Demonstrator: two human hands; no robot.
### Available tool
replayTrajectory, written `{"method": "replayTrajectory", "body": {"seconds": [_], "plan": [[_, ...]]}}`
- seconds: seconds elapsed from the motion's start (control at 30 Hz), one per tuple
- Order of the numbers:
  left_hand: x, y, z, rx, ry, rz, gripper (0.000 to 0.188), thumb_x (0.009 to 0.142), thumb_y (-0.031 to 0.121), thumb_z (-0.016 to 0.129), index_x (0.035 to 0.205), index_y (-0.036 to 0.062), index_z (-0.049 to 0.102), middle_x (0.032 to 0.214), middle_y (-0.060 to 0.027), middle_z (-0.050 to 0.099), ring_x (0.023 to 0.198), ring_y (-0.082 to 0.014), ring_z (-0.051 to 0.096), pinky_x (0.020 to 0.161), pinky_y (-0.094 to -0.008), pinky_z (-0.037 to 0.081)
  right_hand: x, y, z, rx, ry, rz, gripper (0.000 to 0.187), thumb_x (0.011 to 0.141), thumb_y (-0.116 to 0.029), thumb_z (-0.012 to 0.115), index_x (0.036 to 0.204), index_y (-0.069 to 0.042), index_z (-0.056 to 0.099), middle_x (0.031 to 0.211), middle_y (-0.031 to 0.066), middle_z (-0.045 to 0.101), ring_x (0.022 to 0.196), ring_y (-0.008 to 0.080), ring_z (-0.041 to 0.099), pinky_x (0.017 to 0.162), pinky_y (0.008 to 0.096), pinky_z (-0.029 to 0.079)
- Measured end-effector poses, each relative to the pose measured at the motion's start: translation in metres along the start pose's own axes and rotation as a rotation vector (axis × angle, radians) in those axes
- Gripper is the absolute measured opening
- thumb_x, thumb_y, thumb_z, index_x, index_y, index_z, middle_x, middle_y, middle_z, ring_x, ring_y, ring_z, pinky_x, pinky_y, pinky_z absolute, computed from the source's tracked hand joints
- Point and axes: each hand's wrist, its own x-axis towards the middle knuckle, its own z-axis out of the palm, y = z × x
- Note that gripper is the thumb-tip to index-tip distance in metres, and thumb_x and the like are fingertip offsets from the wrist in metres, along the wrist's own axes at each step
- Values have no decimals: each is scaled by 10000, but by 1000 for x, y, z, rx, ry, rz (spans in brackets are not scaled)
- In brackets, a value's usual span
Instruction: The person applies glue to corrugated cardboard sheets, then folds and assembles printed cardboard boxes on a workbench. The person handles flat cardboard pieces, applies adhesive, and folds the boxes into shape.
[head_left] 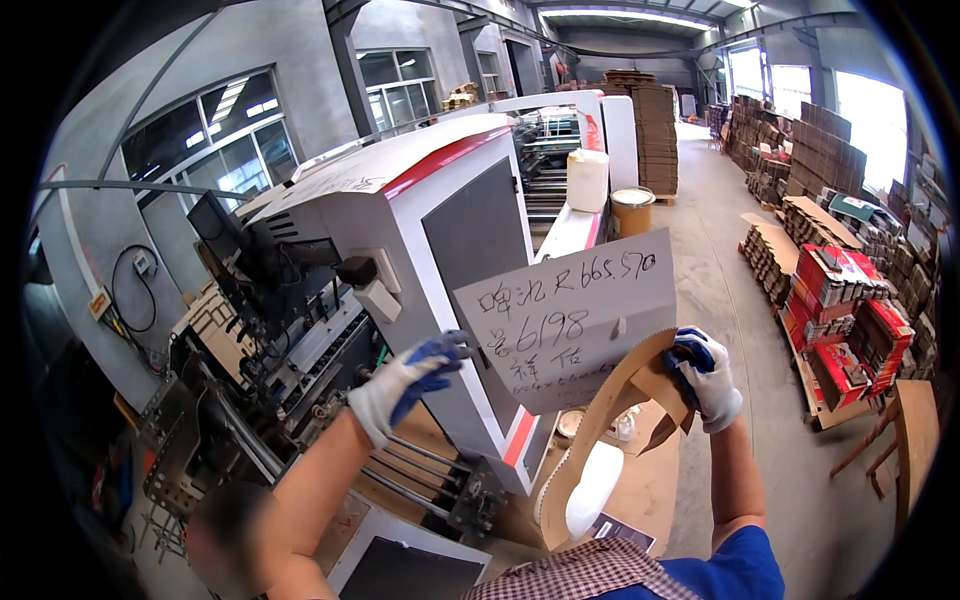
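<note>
My left hand [412, 384], in a white and blue work glove, is raised beside the left edge of a pale grey sheet [560, 340] with black handwriting. Its fingers are apart, and I see nothing in them. My right hand [708, 378], gloved the same way, is closed on a brown cardboard strip [590, 440]. One edge of this long, curved strip is toothed, and it hangs down toward my chequered apron [585, 572]. The sheet stands tilted behind the strip; whether my right hand also grips it is hidden.
A large white and grey machine [400, 200] with rollers stands ahead and to the left. Beyond the sheet are a white canister [587, 180] and a yellowish drum [632, 212]. Red-and-white packages [830, 290] sit on a pallet at right, near a wooden stool [912, 430].
</note>
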Motion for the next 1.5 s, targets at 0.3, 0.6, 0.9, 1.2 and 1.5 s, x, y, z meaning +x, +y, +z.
{"method": "replayTrajectory", "body": {"seconds": [0.3, 0.6, 0.9, 1.2, 1.5], "plan": [[13, -27, 56, -250, 239, 46, 320, 916, -20, 630, 1229, -67, 582, 1169, -145, 656, 1080, -229, 655, 1001, -352, 530, -7, -5, 0, 48, -48, 62, 194, 781, 72, 640, 969, 46, 681, 940, 112, 676, 817, 176, 636, 781, 290, 516], [11, -26, 68, -235, 271, 27, 328, 915, -12, 631, 1234, -64, 576, 1150, -140, 662, 1061, -219, 663, 985, -347, 533, -16, -4, -3, 8, -18, 53, 169, 790, 61, 665, 956, 41, 690, 908, 95, 679, 794, 165, 633, 763, 294, 517], [5, -18, 70, -258, 249, 49, 328, 907, -29, 635, 1227, -70, 575, 1145, -149, 659, 1067, -235, 659, 990, -353, 532, -17, -8, -3, 66, -3, 57, 174, 782, 77, 645, 947, 51, 691, 910, 101, 676, 795, 165, 627, 760, 294, 521], [-3, -11, 73, -254, 292, 49, 303, 907, -43, 628, 1207, -63, 593, 1149, -145, 662, 1062, -230, 664, 980, -343, 538, -16, -13, -5, 38, -20, 34, 180, 801, 51, 655, 979, 41, 683, 928, 102, 686, 805, 169, 635, 772, 294, 524], [-6, -12, 72, -268, 304, 46, 327, 895, -53, 635, 1215, -64, 570, 1145, -147, 661, 1065, -240, 666, 982, -345, 538, -11, -13, -4, 9, -28, -42, 176, 795, 42, 662, 969, 35, 688, 936, 111, 689, 821, 194, 642, 789, 310, 522]]}}
